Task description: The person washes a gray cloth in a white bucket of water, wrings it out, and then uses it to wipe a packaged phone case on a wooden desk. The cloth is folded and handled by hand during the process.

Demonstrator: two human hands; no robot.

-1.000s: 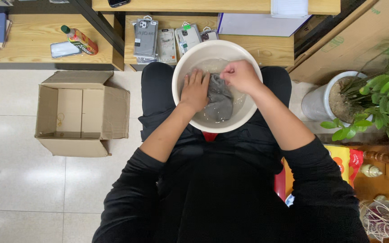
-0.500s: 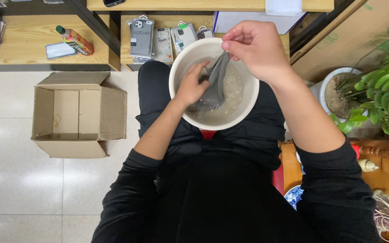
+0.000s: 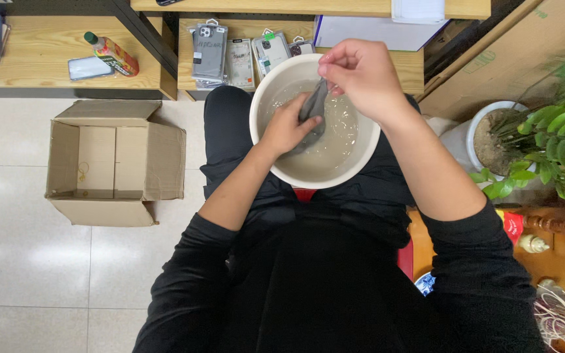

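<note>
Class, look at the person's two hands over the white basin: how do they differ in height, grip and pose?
The right hand is raised above the basin's rim, while the left hand sits low inside the basin. The right hand pinches the top end of the grey cloth with its fingertips; the left hand wraps around the cloth lower down. Both hold the same wet cloth over the cloudy water, and both arms wear pushed-up black sleeves.

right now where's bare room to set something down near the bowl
Bare floor tiles lie left of the lap, below the open cardboard box, whose inside is bare too. The shelf beyond the white bowl is crowded with packaged phone cases; the right side is packed by the potted plant.
</note>
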